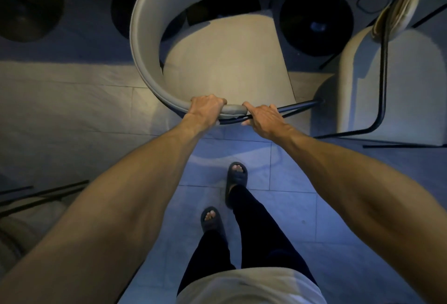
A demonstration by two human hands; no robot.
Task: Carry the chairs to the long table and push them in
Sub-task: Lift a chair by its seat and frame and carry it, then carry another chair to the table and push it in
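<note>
Chair (225, 62) sits in the upper middle of the frame, seat facing away from us, just left of a second chair (396, 81) at the right edge. Our left hand (208, 108) curls over the end of the padded backrest (142, 45). Our right hand (263, 120) wraps the thin black tube (297, 106) beside it. We judge the chair fairly light and stiff: a slim metal frame with a cushioned seat. The pad gives a soft, sure hold, while the bare tube may be slicker and could twist in the palm. We would keep the hands apart to stop it swinging. The bench is lost in the dark at the top.
</note>
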